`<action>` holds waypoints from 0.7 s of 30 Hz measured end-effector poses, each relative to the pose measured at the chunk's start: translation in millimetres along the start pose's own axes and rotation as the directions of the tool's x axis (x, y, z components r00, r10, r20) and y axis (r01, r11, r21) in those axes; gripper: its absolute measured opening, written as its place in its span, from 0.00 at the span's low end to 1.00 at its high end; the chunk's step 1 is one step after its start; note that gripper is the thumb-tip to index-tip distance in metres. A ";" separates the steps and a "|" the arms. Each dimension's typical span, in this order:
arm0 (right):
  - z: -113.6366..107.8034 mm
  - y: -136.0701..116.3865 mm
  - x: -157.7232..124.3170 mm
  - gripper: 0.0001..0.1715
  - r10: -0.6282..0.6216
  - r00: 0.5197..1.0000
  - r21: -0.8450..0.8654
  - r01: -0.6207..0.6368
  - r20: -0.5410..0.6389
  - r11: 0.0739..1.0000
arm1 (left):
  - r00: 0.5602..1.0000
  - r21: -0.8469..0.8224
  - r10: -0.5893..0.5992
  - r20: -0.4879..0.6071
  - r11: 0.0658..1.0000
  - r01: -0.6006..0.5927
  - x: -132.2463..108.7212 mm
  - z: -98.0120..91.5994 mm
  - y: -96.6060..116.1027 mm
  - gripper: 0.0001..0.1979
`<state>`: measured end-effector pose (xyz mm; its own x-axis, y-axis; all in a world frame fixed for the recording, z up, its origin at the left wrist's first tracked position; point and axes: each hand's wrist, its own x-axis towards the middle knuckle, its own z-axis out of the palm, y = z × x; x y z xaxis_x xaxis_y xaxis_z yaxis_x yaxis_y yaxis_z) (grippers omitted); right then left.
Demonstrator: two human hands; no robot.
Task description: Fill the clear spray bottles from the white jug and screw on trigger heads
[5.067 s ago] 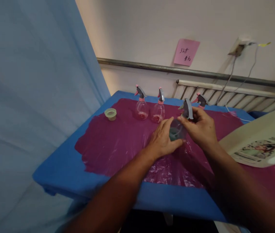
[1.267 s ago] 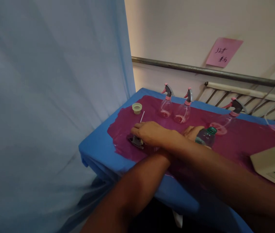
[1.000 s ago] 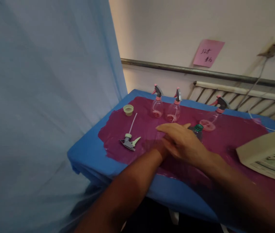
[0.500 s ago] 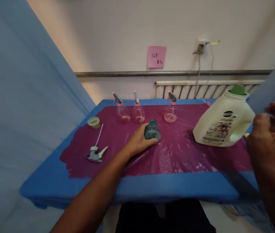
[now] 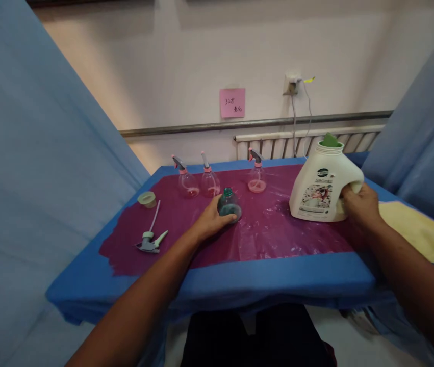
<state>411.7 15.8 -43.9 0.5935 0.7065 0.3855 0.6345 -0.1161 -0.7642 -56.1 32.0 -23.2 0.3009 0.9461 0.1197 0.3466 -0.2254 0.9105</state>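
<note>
My left hand (image 5: 213, 220) is closed around a small green see-through spray bottle (image 5: 229, 208), which stands upright with its neck uncovered. My right hand (image 5: 362, 205) grips the handle of a large cream detergent jug (image 5: 316, 181). The jug has a picture label and a green spout in its uncapped mouth. To the left lies a grey and pale green spray trigger (image 5: 148, 243) with its tube. Behind it sits a pale cap or cup (image 5: 147, 199).
Several spray bottles with pink collars and a little pink liquid stand behind: one spray bottle (image 5: 188, 184) is leftmost, another spray bottle (image 5: 257, 181) stands apart. A yellow cloth (image 5: 419, 229) lies right. Purple plastic sheeting (image 5: 262, 239) covers the blue table (image 5: 270, 285).
My right hand has moved onto the jug and taken hold of its handle; before, it was beside it. The view has shifted to the right. My left hand keeps its hold.
</note>
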 end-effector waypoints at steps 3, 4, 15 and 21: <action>-6.5 -13.2 9.2 0.25 -0.010 0.999 0.018 0.010 0.043 1.000 | 1.000 -0.015 0.008 -0.009 1.000 -0.009 -0.8 1.8 -2.2 0.46; -8.9 -19.3 12.2 0.26 -0.028 0.998 0.014 0.027 0.059 1.000 | 1.000 -0.014 0.009 -0.015 1.000 -0.009 -1.2 2.4 -2.8 0.46; -20.4 -89.6 29.3 0.19 -0.200 0.927 -0.179 0.266 0.316 0.947 | 0.997 0.083 0.027 -0.076 0.996 -0.021 -25.0 -13.3 16.8 0.45; -6.9 -118.4 30.1 0.22 -0.240 0.873 -0.321 0.393 0.425 0.861 | 0.987 0.247 0.088 -0.135 0.968 -0.052 -32.5 -32.1 44.7 0.44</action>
<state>357.9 45.9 61.8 0.1555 0.9411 0.3004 0.9392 -0.0465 -0.3403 -78.9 -1.4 26.3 0.2071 0.9454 0.2515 0.5393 -0.3249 0.7769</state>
